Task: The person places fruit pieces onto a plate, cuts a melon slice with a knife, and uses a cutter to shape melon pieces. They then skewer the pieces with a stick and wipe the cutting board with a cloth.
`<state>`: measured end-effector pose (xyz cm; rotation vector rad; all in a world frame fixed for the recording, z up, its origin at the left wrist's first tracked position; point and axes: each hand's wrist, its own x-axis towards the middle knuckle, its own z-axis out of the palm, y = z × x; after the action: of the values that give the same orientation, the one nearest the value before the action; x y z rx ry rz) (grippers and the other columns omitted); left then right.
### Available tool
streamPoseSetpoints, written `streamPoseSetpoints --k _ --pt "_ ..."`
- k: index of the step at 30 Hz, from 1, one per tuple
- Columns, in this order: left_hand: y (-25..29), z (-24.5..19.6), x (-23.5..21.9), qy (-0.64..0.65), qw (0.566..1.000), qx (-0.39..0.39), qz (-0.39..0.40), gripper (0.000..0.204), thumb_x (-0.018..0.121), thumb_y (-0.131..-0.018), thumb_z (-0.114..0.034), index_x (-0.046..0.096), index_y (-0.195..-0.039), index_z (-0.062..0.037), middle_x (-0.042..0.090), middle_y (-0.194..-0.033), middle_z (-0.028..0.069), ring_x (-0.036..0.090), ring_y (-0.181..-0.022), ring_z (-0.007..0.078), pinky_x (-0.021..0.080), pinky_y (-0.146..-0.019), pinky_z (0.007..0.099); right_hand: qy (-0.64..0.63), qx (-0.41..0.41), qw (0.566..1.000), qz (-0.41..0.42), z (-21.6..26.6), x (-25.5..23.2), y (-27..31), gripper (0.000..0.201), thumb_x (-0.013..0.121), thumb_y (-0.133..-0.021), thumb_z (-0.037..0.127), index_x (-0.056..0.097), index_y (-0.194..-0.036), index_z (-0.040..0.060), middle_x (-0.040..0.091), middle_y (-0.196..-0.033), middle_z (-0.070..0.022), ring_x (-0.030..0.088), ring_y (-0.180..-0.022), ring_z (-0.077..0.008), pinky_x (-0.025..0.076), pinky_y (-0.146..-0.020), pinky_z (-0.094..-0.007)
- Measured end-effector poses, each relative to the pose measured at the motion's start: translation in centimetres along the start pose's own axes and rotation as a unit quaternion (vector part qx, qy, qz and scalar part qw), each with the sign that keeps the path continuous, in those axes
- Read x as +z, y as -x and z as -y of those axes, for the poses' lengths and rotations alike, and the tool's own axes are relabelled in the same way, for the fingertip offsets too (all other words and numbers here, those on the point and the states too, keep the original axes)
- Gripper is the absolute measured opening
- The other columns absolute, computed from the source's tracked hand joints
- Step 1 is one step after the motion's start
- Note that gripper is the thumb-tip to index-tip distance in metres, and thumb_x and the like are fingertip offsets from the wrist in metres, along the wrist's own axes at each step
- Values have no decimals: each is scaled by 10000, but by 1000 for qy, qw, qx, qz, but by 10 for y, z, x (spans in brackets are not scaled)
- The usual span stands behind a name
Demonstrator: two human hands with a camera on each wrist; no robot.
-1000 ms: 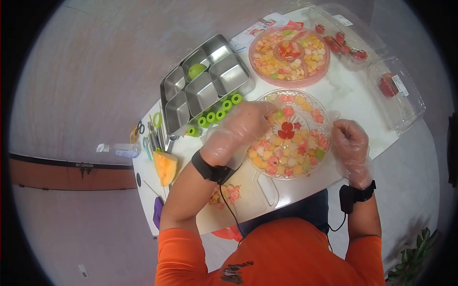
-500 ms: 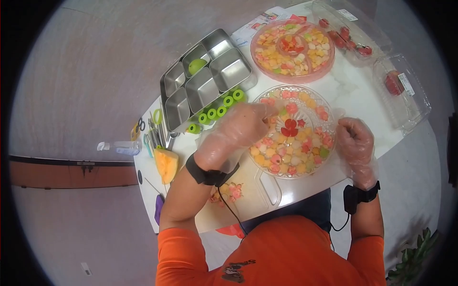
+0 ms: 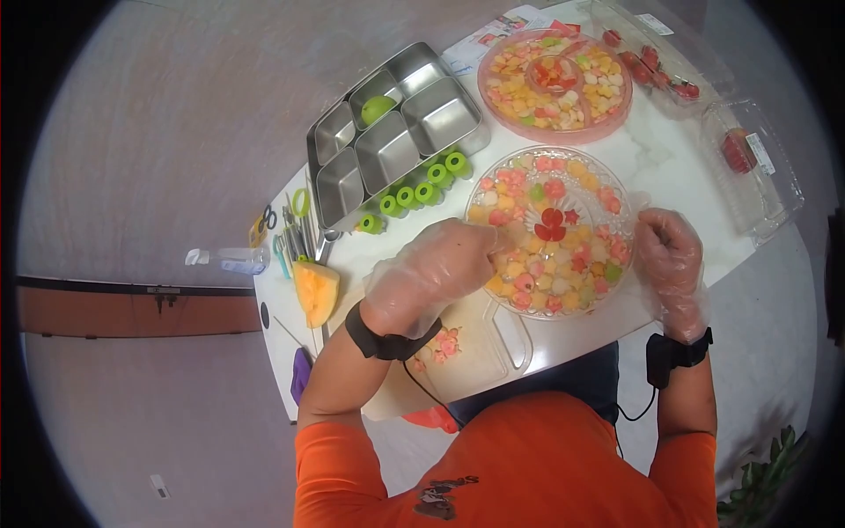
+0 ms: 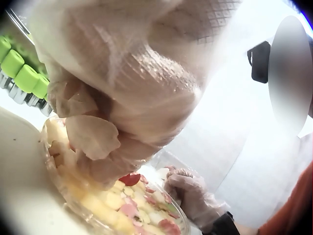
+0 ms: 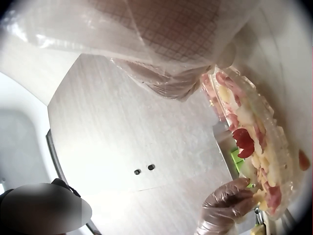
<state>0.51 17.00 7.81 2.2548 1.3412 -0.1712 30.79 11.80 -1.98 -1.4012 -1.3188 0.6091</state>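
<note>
Both hands wear clear plastic gloves. My left hand (image 3: 431, 273) is over the left rim of a clear glass plate (image 3: 588, 204) covered with small cut-fruit shapes. In the right wrist view its thumb and fingertips pinch a small yellow fruit piece (image 5: 260, 199) low at the fruit layer. Red fruit slices (image 3: 551, 231) lie at the plate's centre, beside a small red star (image 3: 571, 216). My right hand (image 3: 671, 251) is curled like a fist right beside the plate's right rim, and nothing shows in it; its palm side is partly hidden.
Behind stands a pink divided tray (image 3: 556, 137) of fruit shapes. Left are a steel compartment box (image 3: 387, 157) with a green fruit, green-topped cutters (image 3: 405, 196), tools, a melon wedge (image 3: 315, 293) and a cutting board (image 3: 480, 356) with scraps. Clear boxes (image 3: 766, 202) with red fruit stand right.
My left hand has moved from the plate's upper left down along its left side, toward the body. My right hand stays curled beside the rim. The whole head view has shifted slightly.
</note>
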Motion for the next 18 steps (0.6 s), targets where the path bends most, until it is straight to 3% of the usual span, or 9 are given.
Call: streamPoseSetpoints --k 5,7,11,13,14,18 --pt "-2 -6 1 -67 997 -26 -5 346 659 -855 -135 739 -1192 -133 755 -980 149 715 -898 355 561 -807 428 -18 21 1000 8 -2 0 1 109 695 -899 15 695 -1001 -23 655 -870 -29 565 -757 -80 478 -707 -241" --pt "0 -11 0 -81 996 -30 -23 210 627 -883 -157 738 -1055 -113 733 -947 166 700 -940 374 553 -830 481 -23 17 1000 6 -2 1 1 111 694 -903 18 695 -1005 -25 654 -873 -24 563 -761 -77 477 -710 -239" --pt "8 -4 1 -58 997 -16 -52 222 660 -872 -176 740 -1068 -110 736 -952 166 700 -936 376 555 -819 478 -28 34 999 6 -3 0 1 119 694 -913 31 697 -1016 -27 650 -883 -7 559 -772 -70 475 -717 -233" --pt "22 -3 -8 -11 993 15 -120 357 770 -818 -160 742 -1163 -72 744 -903 156 717 -822 310 557 -762 388 -31 30 999 4 -5 0 2 114 691 -919 31 700 -1019 -23 647 -884 -1 558 -777 -68 474 -720 -230" --pt "31 -2 -13 -10 992 11 -124 357 770 -818 -160 742 -1163 -72 744 -903 156 717 -822 310 557 -762 388 -34 29 999 1 -7 0 2 109 688 -926 31 702 -1022 -18 645 -886 6 557 -782 -66 473 -723 -227" --pt "86 24 -18 117 975 -66 -177 401 834 -780 -124 727 -1153 -25 707 -876 135 672 -776 216 542 -744 318 -76 50 996 -15 -8 4 4 96 677 -950 23 706 -1036 -9 656 -928 20 573 -844 -65 480 -774 -222"
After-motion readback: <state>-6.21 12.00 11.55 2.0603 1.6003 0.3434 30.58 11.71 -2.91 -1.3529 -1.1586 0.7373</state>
